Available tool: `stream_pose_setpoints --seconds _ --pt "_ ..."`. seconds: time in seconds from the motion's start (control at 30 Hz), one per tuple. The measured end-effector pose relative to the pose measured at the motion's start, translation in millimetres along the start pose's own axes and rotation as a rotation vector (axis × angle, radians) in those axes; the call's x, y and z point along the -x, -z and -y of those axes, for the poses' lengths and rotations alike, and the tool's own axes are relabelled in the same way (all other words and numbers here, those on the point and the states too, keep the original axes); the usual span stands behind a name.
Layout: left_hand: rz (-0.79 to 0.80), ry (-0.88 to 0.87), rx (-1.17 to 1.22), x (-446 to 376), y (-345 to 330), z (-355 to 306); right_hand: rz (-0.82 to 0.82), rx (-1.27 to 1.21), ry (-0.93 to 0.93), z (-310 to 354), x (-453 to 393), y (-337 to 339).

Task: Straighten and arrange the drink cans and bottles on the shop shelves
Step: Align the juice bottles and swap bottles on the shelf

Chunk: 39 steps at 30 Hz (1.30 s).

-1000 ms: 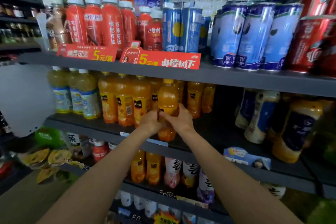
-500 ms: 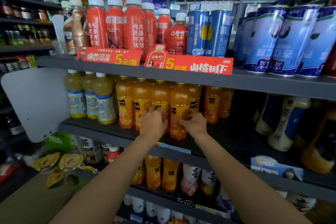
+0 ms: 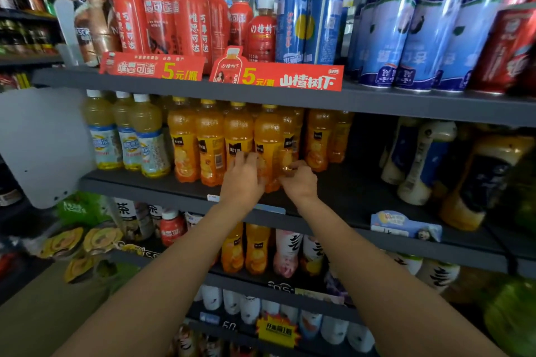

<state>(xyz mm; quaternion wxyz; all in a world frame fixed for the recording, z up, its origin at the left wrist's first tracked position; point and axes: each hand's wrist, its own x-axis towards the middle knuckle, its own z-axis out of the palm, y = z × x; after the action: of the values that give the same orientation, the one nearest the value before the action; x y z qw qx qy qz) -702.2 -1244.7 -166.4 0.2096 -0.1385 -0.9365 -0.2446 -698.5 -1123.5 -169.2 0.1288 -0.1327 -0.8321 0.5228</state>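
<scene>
An orange juice bottle (image 3: 268,136) with a yellow cap stands upright on the middle shelf (image 3: 348,191), at the right end of a front row of like bottles (image 3: 210,142). My left hand (image 3: 242,180) grips its lower left side and my right hand (image 3: 298,180) its lower right side. More orange bottles (image 3: 319,139) stand behind to the right. The bottle's base is hidden by my hands.
Pale yellow drink bottles (image 3: 127,133) stand left of the orange row. The top shelf holds red bottles (image 3: 162,14), blue cans (image 3: 307,26) and tilted blue-white cans (image 3: 420,38). Cream bottles (image 3: 420,159) lean at the middle shelf's right. Lower shelves carry more bottles (image 3: 255,249).
The orange bottle has gone from held out in front of the shelf back into line with the front row, both hands staying on it. The view has shifted nearer and rightward.
</scene>
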Motion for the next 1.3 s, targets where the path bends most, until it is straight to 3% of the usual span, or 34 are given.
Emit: stream_pose_setpoints --seconds 0.2,0.5,0.83,1.07,1.2,1.3 --pt "-0.114 -0.182 0.138 14 -10 -67 -0.017 -0.001 0.031 -12 22 60" --pt "-0.069 -0.427 0.174 56 -38 -198 -0.072 0.039 0.038 -51 51 185" --pt "-0.195 -0.463 0.174 98 -69 -386 -0.267 0.057 0.229 -97 88 385" --pt "-0.299 -0.467 0.256 103 -72 -462 -0.353 0.046 0.335 -103 104 465" --pt "-0.310 -0.463 0.396 88 -60 -497 -0.528 0.070 0.462 -78 94 511" --pt "-0.286 -0.377 0.541 59 -45 -516 -0.524 0.096 0.511 -37 68 533"
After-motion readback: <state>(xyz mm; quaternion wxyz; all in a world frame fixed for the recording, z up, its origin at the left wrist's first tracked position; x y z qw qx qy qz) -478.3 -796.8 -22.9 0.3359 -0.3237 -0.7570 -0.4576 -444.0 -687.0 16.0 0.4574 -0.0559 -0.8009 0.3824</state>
